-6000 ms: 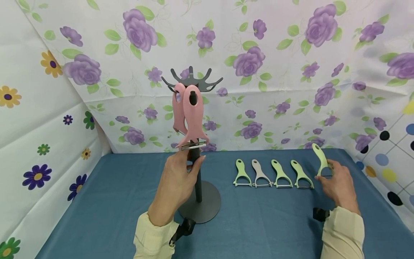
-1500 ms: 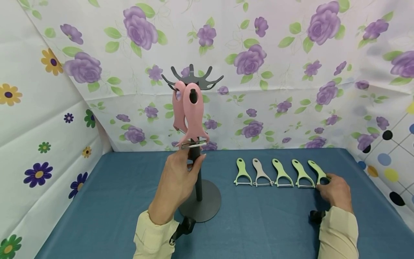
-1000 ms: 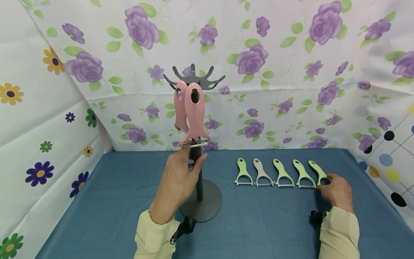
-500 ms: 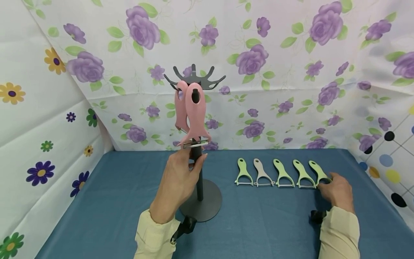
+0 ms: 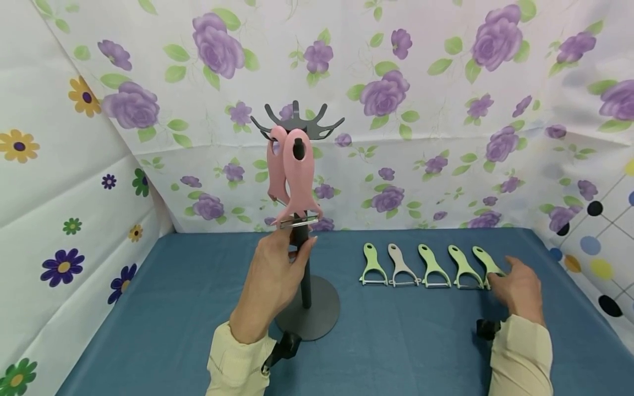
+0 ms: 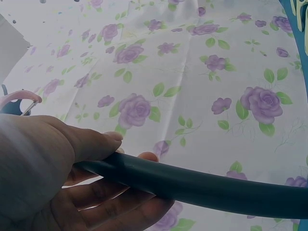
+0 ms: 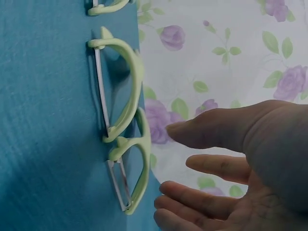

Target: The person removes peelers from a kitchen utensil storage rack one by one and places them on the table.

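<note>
My left hand [image 5: 272, 280] grips the dark pole [image 5: 306, 286] of an upright utensil stand, its fingers wrapped around it, as the left wrist view also shows. Two pink Y-shaped peelers hang from the hooks above that hand: one in front [image 5: 299, 179], another [image 5: 274, 170] partly behind it. My right hand [image 5: 519, 289] is beside the rightmost green peeler [image 5: 484, 257], which lies on the table with its blade end partly hidden in the head view. In the right wrist view, thumb and fingers are spread, with a gap between them and that green peeler [image 7: 145, 144].
Left of the rightmost peeler, a row of others lies handle-away: green peelers [image 5: 457, 254] and a pale greyish one [image 5: 394, 254]. The stand has a round dark base [image 5: 324, 313] and a rack of curved hooks [image 5: 309, 129]. Flowered cloth [image 5: 431, 192] backs the blue table [image 5: 396, 341].
Six seconds ago the right hand held the rightmost green peeler raised; it was then laid at the row's end. Now the right fingers have let go and spread. The left hand stays on the pole.
</note>
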`<state>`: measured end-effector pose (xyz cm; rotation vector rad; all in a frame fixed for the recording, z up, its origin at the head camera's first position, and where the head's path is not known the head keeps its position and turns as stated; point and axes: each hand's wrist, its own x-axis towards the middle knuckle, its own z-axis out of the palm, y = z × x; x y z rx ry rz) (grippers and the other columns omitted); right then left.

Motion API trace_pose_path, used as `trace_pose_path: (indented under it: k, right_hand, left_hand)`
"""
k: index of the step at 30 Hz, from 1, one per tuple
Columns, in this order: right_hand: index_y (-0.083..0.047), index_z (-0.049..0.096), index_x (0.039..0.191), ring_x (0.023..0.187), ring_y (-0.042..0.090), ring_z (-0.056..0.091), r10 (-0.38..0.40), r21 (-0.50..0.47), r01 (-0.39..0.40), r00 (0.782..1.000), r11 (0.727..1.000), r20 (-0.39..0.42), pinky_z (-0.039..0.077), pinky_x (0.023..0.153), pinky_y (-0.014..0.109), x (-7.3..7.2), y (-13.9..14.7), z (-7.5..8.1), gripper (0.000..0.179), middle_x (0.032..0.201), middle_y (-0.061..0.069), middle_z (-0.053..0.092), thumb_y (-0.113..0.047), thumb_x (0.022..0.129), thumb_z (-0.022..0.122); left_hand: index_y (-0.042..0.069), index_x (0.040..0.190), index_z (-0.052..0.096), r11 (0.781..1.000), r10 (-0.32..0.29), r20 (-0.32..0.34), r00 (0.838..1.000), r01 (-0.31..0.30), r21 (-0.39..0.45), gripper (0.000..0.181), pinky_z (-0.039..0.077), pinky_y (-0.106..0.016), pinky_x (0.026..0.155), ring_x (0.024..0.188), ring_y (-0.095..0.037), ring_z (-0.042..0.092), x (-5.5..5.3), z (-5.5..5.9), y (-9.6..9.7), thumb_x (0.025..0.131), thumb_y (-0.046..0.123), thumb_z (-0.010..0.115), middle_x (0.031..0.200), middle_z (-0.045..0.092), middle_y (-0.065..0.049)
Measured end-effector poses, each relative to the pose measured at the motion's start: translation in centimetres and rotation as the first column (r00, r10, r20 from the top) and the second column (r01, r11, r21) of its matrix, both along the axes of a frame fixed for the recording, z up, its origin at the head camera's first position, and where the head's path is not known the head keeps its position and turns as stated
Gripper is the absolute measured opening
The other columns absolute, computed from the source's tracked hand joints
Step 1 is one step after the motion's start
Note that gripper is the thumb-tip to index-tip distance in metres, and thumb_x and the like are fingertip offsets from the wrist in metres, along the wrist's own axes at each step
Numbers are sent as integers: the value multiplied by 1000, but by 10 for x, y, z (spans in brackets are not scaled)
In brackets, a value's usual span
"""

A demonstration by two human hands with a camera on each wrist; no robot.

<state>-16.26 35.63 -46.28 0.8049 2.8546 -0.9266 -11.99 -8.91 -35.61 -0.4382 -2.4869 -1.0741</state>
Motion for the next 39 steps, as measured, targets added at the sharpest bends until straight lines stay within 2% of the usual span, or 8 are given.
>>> trace_pose_path:
  k: [5,17,23,30,39]
  right_hand:
    - [5,17,160,140,62,29,1,-2,-1,997,1000,-78,35,108,74,1,-4,6,70,157,41,26,-23,103,48]
    - [2,26,159,137,57,39,47,25,-43,980,999,-193,41,104,71,6,-28,13,65,153,39,37,-32,107,45]
    - [-2,28,160,140,55,38,52,20,-48,969,999,-242,39,106,71,2,-38,22,65,156,34,38,-35,107,46]
    - [-6,30,160,139,53,41,34,9,-33,965,999,-261,42,105,70,1,-45,27,63,155,31,40,-33,107,48]
    - [-10,34,159,134,53,48,52,-2,-55,939,998,-341,45,102,67,2,-52,37,59,153,28,46,-34,108,47]
  left_hand:
    - [3,113,65,1000,-1,-6,1000,1,-2,20,64,-35,77,87,-24,75,0,-1,0,101,18,67,100,71,-12]
    - [4,115,64,1000,-12,-5,1000,12,-7,20,64,-36,76,87,-22,75,1,-4,2,101,18,67,100,72,-11]
    - [3,116,64,1000,-2,-6,1000,2,-8,22,64,-36,74,88,-25,76,1,-3,1,101,18,67,102,72,-14]
    - [3,116,64,1000,0,-1,1000,0,-10,21,64,-37,74,88,-24,76,1,-1,1,100,18,68,102,72,-13]
    - [3,115,65,1000,5,0,1000,-5,-2,21,64,-37,76,88,-23,76,1,-1,0,101,18,67,101,72,-12]
